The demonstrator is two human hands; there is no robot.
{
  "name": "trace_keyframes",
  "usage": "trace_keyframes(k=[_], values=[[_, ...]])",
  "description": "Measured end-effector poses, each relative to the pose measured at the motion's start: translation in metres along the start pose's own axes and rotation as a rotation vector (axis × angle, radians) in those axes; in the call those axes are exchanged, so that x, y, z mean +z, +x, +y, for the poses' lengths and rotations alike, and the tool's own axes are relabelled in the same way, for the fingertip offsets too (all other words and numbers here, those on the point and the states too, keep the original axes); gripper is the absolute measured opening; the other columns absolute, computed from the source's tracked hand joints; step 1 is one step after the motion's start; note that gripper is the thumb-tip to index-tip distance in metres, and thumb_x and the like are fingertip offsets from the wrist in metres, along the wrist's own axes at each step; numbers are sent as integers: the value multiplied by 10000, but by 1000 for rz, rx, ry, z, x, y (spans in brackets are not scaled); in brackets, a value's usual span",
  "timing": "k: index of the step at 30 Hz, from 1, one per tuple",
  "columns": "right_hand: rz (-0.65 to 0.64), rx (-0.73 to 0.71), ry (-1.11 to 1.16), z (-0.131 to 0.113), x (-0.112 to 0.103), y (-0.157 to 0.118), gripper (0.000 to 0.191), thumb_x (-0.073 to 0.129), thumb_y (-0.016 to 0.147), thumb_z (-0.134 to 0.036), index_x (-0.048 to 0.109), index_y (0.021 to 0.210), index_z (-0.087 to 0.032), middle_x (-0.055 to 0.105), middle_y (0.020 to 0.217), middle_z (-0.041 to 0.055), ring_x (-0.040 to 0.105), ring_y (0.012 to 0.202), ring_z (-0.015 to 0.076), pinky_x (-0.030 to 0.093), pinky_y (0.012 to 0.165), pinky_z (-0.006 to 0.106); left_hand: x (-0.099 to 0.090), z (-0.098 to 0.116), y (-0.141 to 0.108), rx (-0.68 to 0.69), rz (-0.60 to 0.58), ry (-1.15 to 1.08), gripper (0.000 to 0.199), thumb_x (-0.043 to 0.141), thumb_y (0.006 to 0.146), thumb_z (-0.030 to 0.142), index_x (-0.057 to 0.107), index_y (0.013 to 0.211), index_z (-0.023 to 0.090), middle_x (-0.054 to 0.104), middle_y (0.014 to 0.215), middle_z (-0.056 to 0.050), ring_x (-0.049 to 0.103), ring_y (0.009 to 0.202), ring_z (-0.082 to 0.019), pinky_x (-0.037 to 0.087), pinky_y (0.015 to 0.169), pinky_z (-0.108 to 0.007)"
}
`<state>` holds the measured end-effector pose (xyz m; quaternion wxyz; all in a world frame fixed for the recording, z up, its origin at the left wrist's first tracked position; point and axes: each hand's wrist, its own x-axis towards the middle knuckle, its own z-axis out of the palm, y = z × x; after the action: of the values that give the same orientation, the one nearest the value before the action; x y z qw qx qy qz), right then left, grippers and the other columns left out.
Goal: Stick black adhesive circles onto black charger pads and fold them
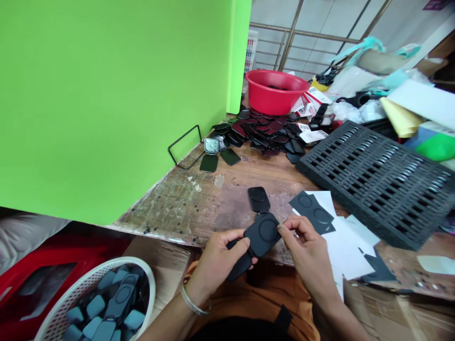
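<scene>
A dark folding wireless charger [263,234] with three hinged panels is held over the table's front edge. My left hand [227,253] is closed round its lower part, thumb on top. A ring outline marks the middle panel; the far panel [259,199] stretches away over the table. At the middle panel's right edge, my right hand [302,239] has thumb and forefinger pinched together; whatever is between the fingertips is hidden. Just beyond that hand lie a dark sheet with ring marks [313,211] and several white sheets [343,248].
Dark flat plates [263,132] are heaped at the back, before a red basin [277,92]. A black slotted tray [380,180] lies at right. A green panel [113,104] stands at left, with a wire frame [185,147] beside it. Below, a white basket [151,284] contains several folding chargers.
</scene>
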<state>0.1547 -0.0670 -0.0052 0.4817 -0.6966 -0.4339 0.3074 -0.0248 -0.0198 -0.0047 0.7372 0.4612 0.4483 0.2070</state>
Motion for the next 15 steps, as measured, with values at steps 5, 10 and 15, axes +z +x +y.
trace_keyframes(k=[5, 10, 15], values=[[-8, 26, 17, 1, -1, 1, 196, 582, 837, -358, 551, 741, -191, 506, 872, 36, 496, 760, 150, 411, 576, 229, 1, -2, 1, -11, 13, 1, 352, 592, 828, 385, 683, 1043, 122, 689, 676, -54, 656, 586, -166, 513, 553, -244], [2, 24, 27, 4, -1, 0, 185, 592, 829, -339, 548, 734, -187, 509, 856, 29, 493, 779, 149, 424, 615, 231, 4, -1, -1, -13, 23, -18, 328, 593, 826, 366, 688, 1013, 114, 685, 691, -54, 655, 595, -165, 515, 562, -250], [-14, 62, 126, 6, 1, 3, 207, 627, 808, -352, 515, 753, -187, 519, 826, 21, 508, 740, 139, 429, 605, 237, 5, -1, -1, -9, 17, 16, 331, 586, 833, 364, 691, 1023, 114, 683, 671, -50, 639, 580, -153, 496, 551, -233]])
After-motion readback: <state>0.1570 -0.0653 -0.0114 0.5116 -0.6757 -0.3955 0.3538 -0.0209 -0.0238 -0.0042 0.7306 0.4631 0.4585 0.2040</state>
